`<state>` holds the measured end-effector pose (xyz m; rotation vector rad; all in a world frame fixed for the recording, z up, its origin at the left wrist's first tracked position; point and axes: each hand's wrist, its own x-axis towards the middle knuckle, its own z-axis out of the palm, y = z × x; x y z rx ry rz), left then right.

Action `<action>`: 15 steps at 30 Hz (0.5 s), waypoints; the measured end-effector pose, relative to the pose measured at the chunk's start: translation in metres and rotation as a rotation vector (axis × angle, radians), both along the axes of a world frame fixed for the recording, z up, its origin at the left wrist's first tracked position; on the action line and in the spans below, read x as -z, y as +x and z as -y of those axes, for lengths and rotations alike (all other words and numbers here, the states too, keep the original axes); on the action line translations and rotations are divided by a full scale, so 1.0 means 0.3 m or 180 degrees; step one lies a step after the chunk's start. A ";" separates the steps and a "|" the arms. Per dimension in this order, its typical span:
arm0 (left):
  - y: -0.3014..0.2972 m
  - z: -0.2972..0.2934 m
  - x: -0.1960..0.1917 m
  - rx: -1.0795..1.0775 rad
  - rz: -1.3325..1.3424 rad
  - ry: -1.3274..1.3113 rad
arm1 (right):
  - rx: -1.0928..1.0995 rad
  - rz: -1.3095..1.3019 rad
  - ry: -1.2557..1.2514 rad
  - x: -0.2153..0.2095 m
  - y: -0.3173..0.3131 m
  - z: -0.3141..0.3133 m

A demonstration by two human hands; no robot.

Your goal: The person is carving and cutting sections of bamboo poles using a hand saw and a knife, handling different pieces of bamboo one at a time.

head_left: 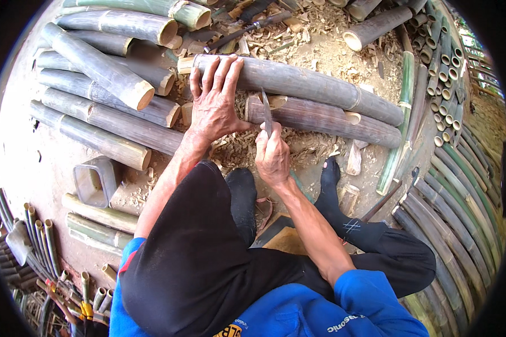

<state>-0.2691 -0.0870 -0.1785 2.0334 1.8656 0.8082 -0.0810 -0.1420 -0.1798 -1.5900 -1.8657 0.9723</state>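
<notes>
Two thick bamboo pieces lie side by side in front of me. On the farther bamboo pole [298, 78] rest the fingers of my left hand [215, 104], spread out near its cut left end. The nearer bamboo pole [315, 116] has notches cut in its upper side. My right hand [274, 154] is wrapped round a knife [266, 112], its narrow blade pointing away from me over the left end of the nearer pole. Whether the blade touches the bamboo I cannot tell. The knife's handle is hidden in my fist.
Cut bamboo poles [112, 118] lie stacked at the left, near a clear plastic container [95, 181]. Wood shavings [315, 39] cover the ground beyond. More bamboo [455, 208] lies at the right, with bundled thin tubes [447, 90] farther off. A green bamboo strip [396, 151] sits by the poles' right ends.
</notes>
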 end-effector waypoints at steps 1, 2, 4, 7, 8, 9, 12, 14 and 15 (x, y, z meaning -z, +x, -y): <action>0.001 -0.001 -0.002 -0.0003 -0.0049 0.0006 | 0.0005 0.0028 0.0020 -0.002 0.001 0.000; 0.003 -0.002 -0.003 0.0002 -0.0042 0.0010 | 0.0011 0.0057 0.0038 -0.003 0.002 0.000; 0.003 0.003 0.000 0.0003 -0.0060 0.0024 | 0.0029 0.0168 -0.0036 -0.012 -0.005 -0.003; 0.002 0.003 0.006 -0.0016 -0.0018 0.0043 | 0.0067 0.0316 -0.0174 -0.038 -0.014 -0.013; 0.003 0.006 0.007 -0.0021 -0.0005 0.0032 | 0.0090 0.0353 -0.0225 -0.050 -0.016 -0.015; -0.001 0.005 0.011 -0.0015 -0.0005 0.0029 | 0.0096 0.0353 -0.0229 -0.068 -0.026 -0.021; -0.001 0.008 0.016 -0.0047 -0.0088 -0.0004 | 0.0176 0.0718 -0.0678 -0.114 -0.053 -0.025; 0.008 0.004 0.006 -0.0030 -0.0080 0.0034 | 0.0142 0.0783 -0.0556 -0.107 -0.042 -0.026; 0.012 -0.004 0.004 -0.0029 -0.0054 0.0069 | 0.0096 0.0868 -0.0435 -0.099 -0.035 -0.031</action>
